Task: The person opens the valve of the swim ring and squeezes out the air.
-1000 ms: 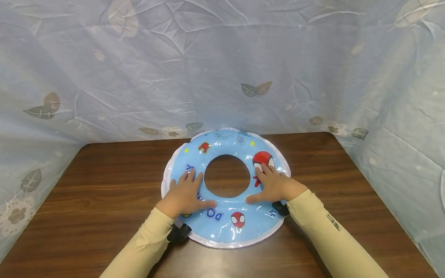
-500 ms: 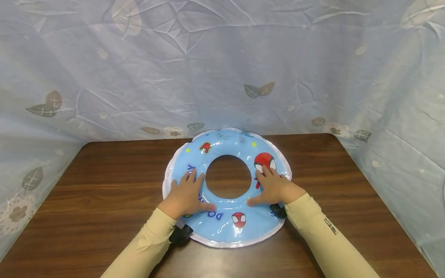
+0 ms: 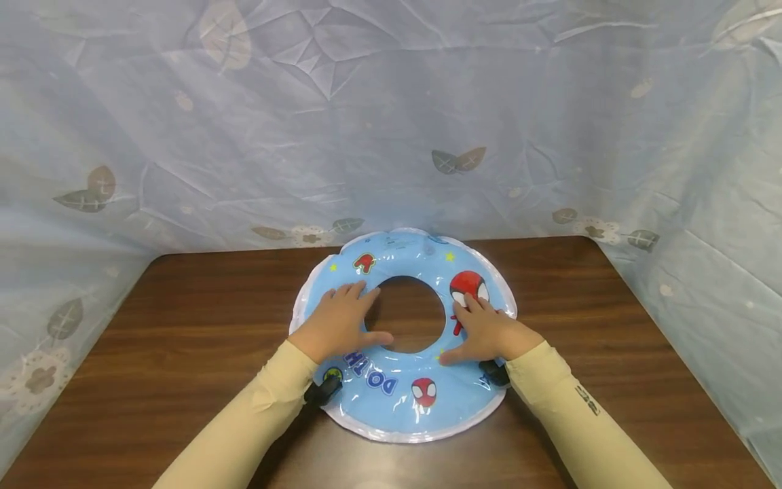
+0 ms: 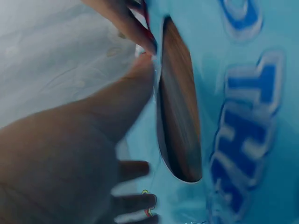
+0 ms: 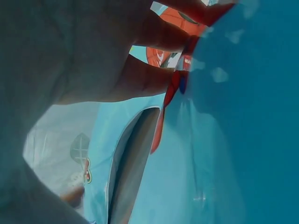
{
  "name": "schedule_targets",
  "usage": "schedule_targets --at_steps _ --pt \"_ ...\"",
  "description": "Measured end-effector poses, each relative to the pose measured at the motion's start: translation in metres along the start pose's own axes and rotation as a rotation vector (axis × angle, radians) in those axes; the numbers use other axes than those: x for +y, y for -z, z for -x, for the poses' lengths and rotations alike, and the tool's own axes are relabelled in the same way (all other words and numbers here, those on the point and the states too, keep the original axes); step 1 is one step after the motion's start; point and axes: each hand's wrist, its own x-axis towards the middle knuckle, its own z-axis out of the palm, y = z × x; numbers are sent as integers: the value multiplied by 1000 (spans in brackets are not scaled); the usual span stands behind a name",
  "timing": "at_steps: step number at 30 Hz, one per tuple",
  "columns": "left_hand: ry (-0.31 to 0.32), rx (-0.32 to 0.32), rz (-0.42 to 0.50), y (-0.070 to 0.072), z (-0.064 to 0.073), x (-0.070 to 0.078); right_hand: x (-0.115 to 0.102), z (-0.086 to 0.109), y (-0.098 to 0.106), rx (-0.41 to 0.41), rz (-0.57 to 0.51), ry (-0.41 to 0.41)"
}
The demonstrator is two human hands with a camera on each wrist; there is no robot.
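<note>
A blue inflatable swim ring (image 3: 452,401) with a white rim lies on the table, printed with red masked faces, yellow stars and blue letters. Over its left side spreads my left hand (image 3: 336,322), thumb reaching across the edge of the centre hole. Whether that palm touches the vinyl I cannot tell. My right hand (image 3: 489,333) rests on the ring's right side, fingers extended over the large red face. In the left wrist view the left hand (image 4: 60,144) has its fingers apart; in the right wrist view the right hand's fingers (image 5: 145,77) lie along the ring's surface.
The brown wood-grain table (image 3: 201,326) extends to both sides of the ring. A pale patterned curtain (image 3: 366,136) hangs behind and at both sides. Black wrist devices, such as the left wrist camera (image 3: 324,390), sit under the sleeves' ends.
My left hand has moved forward and a little right over the ring, uncovering more of the lettering below it. The right hand stays in place on the ring.
</note>
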Motion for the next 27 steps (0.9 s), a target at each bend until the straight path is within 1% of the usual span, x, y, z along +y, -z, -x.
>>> schedule_targets --at_steps 4,6,8,12,15,18,23,27 --pt "-97 48 -56 3 -28 4 4 0 0 8 -16 15" --pt "-120 46 -91 4 -42 7 5 -1 0 17 -17 25" --pt "-127 34 -128 4 -55 9 6 -1 1 23 -15 32" --pt "-103 -9 -190 6 -74 13 8 -1 4 27 -16 33" --pt "-85 -36 -194 6 -82 14 8 0 4 35 -18 42" --pt "-78 -58 -179 5 -86 14 9 0 4 42 -18 55" --pt "-50 -102 -164 2 -88 13 9 -1 3 34 -30 54" --pt "-25 -129 -134 0 -89 12 8 -1 3 27 -51 44"
